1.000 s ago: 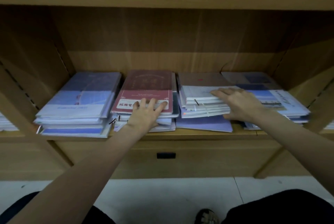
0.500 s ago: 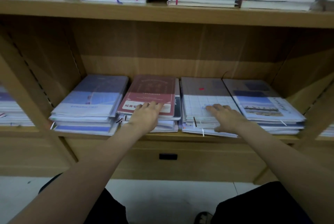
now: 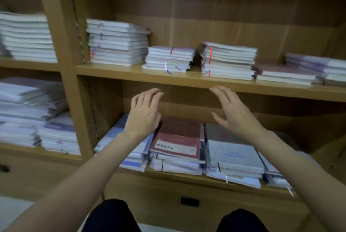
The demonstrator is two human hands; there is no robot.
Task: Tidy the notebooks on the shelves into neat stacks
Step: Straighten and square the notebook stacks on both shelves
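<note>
Whereas half a second ago both hands were pressing on the lower stacks, the left hand [image 3: 144, 113] and right hand [image 3: 232, 112] are now hanging lifted in the air, fingers loosely spread and grasping nothing, in front of the upper shelf [image 3: 187, 80]. On the lower shelf [image 3: 187, 174] the maroon-covered stack [image 3: 177, 145] is lying between a blue stack [image 3: 131, 155] to the left and a grid-covered stack [image 3: 234, 157] to the right, edges aligned closer than before. Since then the view is taking in more: four or five uneven notebook stacks [image 3: 118, 42] are sitting on the upper shelf, and further piles [image 3: 28, 37] are filling the wooden bay on the left. Pale floor [image 3: 13, 207] is showing near the bottom left.
</note>
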